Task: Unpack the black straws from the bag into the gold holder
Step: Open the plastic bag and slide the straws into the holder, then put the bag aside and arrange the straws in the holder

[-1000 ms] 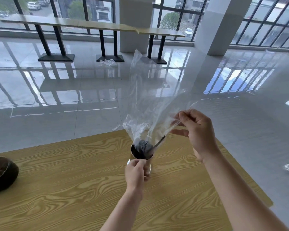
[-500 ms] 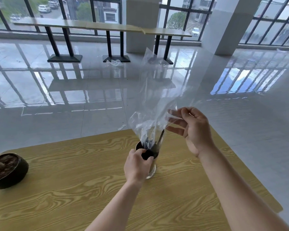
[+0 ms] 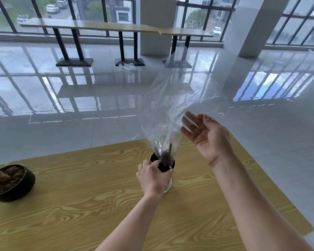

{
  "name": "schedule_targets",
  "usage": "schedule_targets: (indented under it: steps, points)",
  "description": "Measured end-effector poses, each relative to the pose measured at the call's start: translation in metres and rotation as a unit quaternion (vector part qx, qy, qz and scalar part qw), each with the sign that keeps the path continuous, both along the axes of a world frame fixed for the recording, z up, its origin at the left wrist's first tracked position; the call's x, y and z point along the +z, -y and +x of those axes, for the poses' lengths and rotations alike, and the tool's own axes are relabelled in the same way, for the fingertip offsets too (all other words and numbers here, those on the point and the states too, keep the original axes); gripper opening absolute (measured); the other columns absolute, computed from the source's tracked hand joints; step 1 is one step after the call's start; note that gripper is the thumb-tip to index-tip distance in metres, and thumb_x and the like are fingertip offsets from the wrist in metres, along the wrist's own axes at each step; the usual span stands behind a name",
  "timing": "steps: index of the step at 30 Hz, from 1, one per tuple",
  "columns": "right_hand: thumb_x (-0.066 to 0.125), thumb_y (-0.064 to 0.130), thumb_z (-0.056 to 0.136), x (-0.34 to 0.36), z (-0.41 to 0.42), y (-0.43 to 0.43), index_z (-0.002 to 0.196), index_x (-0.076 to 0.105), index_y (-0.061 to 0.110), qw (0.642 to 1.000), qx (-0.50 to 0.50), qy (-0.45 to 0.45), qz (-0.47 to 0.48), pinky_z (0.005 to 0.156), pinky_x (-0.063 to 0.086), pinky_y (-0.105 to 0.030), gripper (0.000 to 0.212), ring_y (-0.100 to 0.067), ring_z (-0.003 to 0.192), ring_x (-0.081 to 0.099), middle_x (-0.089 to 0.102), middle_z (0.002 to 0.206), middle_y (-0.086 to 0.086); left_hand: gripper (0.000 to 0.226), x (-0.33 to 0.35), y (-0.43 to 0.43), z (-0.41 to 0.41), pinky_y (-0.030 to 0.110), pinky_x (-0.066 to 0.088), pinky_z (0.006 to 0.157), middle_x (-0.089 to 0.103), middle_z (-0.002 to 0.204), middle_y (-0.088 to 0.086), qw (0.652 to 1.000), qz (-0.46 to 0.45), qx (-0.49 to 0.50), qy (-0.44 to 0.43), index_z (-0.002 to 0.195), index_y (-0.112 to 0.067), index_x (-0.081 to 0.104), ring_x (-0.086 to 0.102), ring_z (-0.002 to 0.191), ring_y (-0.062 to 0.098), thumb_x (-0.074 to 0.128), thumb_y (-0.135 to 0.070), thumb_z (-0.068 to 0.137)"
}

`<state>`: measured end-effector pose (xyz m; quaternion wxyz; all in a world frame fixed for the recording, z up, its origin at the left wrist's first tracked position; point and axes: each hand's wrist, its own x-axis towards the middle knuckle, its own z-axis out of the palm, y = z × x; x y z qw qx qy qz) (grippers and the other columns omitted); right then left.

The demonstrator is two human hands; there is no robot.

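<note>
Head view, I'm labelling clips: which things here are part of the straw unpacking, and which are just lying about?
Part of the job:
clear plastic bag
black straws
gold holder
left hand, gripping the holder
right hand, open beside the bag

Just lying about:
dark plant pot on the wooden table
crumpled plastic on the floor

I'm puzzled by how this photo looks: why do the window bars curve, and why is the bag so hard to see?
Head view: wide-angle lens bends the edges; the clear bag nearly vanishes against the glossy floor's window glare; the straws look blurred.
</note>
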<state>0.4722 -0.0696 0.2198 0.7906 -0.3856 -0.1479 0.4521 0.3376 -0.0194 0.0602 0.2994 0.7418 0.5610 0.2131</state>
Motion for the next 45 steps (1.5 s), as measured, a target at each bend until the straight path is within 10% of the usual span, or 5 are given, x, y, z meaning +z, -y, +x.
schedule_targets:
  steps: [25,35,39,45]
  points:
    - [0.043,0.015,0.105,0.04,0.008,0.003,0.092,0.064,0.006,0.993,-0.043,0.086,0.072,0.084,0.059,-0.051,0.026,-0.044,0.111,0.068,0.071,0.118,-0.026,0.04,0.008,-0.008,-0.014,0.034,0.041,0.094,0.057,0.087,-0.013,0.993,-0.05,-0.04,0.1,0.11,-0.034,0.074,0.053,0.1,0.019,0.067,-0.025,0.072]
    - [0.043,0.015,0.106,0.026,0.001,0.0,0.094,0.065,0.005,0.994,-0.029,0.073,0.074,0.085,0.058,-0.053,0.026,-0.046,0.112,0.067,0.068,0.12,-0.03,0.046,0.059,-0.013,-0.052,0.029,0.045,0.084,0.073,0.117,0.003,0.814,-0.269,-0.093,0.506,0.097,-0.032,0.077,0.065,0.103,0.013,0.061,-0.008,0.061]
    - [0.042,0.015,0.106,0.013,-0.004,0.003,0.095,0.064,0.003,0.995,-0.025,0.064,0.067,0.084,0.058,-0.051,0.027,-0.047,0.111,0.067,0.068,0.119,-0.031,0.038,0.076,-0.02,-0.072,0.032,0.045,0.077,0.068,0.129,0.01,0.697,-0.344,-0.126,0.616,0.097,-0.027,0.068,0.065,0.11,0.02,0.08,-0.052,0.071]
    - [0.04,0.014,0.107,-0.012,-0.031,0.002,0.098,0.063,0.001,0.998,0.015,0.054,0.021,0.084,0.06,-0.053,0.027,-0.048,0.107,0.068,0.068,0.118,-0.032,0.008,0.093,-0.039,-0.094,0.026,0.045,0.058,0.077,0.083,0.004,0.703,-0.354,0.131,0.603,0.083,-0.018,0.075,0.075,0.072,0.015,0.07,-0.022,0.088]
